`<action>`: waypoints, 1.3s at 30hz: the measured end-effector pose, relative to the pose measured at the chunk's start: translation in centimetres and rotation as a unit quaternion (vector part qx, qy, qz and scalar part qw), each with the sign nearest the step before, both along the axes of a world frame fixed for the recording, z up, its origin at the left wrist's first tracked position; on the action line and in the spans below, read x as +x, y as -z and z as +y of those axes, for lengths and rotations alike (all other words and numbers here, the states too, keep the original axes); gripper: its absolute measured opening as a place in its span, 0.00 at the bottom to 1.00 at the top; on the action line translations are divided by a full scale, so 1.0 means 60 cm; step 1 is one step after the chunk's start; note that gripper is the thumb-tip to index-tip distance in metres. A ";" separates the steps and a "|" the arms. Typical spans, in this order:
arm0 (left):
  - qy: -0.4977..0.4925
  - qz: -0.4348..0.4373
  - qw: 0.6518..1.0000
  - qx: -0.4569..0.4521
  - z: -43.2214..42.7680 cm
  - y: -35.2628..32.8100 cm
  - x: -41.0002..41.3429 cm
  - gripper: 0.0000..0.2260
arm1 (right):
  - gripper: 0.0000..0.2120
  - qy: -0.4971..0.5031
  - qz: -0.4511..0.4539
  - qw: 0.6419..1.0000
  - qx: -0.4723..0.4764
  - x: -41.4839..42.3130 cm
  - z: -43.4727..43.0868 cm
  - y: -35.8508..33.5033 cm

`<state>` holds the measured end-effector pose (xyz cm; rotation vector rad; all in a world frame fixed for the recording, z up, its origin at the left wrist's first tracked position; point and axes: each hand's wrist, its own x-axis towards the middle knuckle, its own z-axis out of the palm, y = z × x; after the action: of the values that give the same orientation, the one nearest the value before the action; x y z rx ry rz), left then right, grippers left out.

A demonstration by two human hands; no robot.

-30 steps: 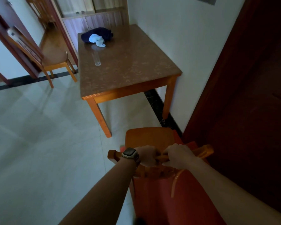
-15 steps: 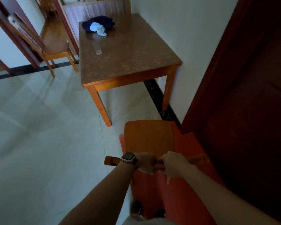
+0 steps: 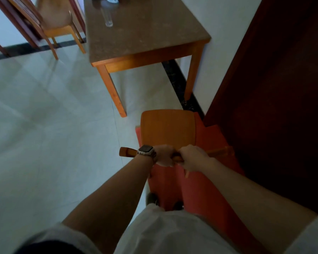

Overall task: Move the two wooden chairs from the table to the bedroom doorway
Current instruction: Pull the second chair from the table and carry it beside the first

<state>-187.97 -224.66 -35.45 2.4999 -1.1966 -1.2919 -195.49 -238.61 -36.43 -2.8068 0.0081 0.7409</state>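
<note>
I am looking down at my two hands, and both are wrapped tight around the top bar of a wooden chair (image 3: 167, 130). My left hand (image 3: 163, 155) and my right hand (image 3: 192, 157) sit side by side near the middle of the bar, almost touching. There is a watch (image 3: 145, 150) on my left wrist. The left end of the bar sticks out past my watch. The chair's seat faces away from me, toward the table. The chair is over a red mat (image 3: 200, 162) that lies on the floor next to a dark brown door (image 3: 275, 98) on my right. I cannot tell if the chair's legs are on the floor, because the seat and my arms hide them. Past the chair is the surface (image 3: 145, 30), a brown top on orange wooden legs, pushed up against the white wall. A clear glass (image 3: 107, 18) stands on it near its left edge, toward the far end. Something dark and something white lie at the far edge, cut off by the top of the view. The other wooden chair (image 3: 57, 21) stands off the far left corner of the surface, next to a dark red door frame, and it looks blurry. The floor (image 3: 44, 125) is pale and shiny. At the bottom I can see my light shirt, and my feet just show by the near end of the mat.
</note>
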 end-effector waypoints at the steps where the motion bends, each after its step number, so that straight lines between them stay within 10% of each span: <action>1: -0.009 -0.008 1.000 -0.005 0.003 0.003 -0.002 0.11 | 0.07 -0.006 -0.007 1.000 -0.016 -0.002 0.006 0.001; 13: -0.024 -0.102 0.994 -0.029 0.017 0.025 0.004 0.08 | 0.11 -0.014 -0.067 0.994 -0.086 0.016 0.026 -0.003; 24: 0.041 -0.229 0.970 -0.065 -0.007 -0.130 0.274 0.07 | 0.15 0.014 -0.149 0.982 -0.114 0.272 -0.001 -0.147; 39: 0.173 -0.139 0.965 -0.143 0.069 -0.283 0.446 0.15 | 0.15 0.139 -0.117 0.978 -0.105 0.387 0.097 -0.273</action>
<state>-161.22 -220.54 -18.47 2.3831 -1.8022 -0.7557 -172.26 -232.77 -20.02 -2.9834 0.4514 0.3598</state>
